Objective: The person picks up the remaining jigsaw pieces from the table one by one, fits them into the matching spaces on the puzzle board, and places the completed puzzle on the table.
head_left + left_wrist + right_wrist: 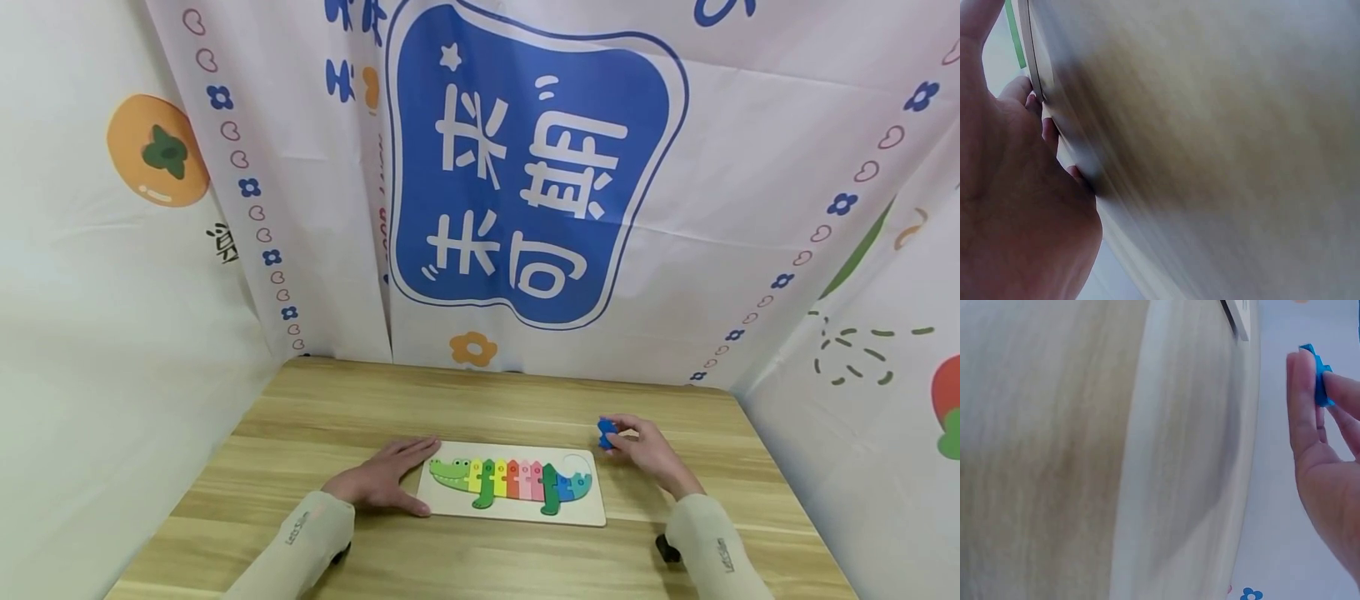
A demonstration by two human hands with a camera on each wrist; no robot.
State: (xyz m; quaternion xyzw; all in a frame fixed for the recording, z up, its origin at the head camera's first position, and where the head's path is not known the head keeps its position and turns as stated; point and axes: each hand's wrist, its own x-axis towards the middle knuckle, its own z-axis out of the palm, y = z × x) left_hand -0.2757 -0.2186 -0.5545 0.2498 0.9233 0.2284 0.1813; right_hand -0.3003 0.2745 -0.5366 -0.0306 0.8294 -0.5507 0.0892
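Observation:
A crocodile puzzle board (517, 518) lies on the table, with colored pieces along its body. At the crocodile's tail, a curled outline (576, 461) shows bare wood. My left hand (381, 477) spans the board's left end, thumb at the lower corner and fingers at the upper one. In the left wrist view the palm of that hand (1019, 181) shows beside the board's edge. To the right of the board, my right hand (643, 450) pinches a blue puzzle piece (605, 433) between thumb and fingers. The right wrist view shows the same blue piece (1321, 378) raised above the tabletop.
The wooden table (480, 567) carries the board near its middle. White printed cloth (330, 208) hangs behind the table and along both sides. A black band (667, 548) sits at the right sleeve, and another dark piece shows under the left sleeve.

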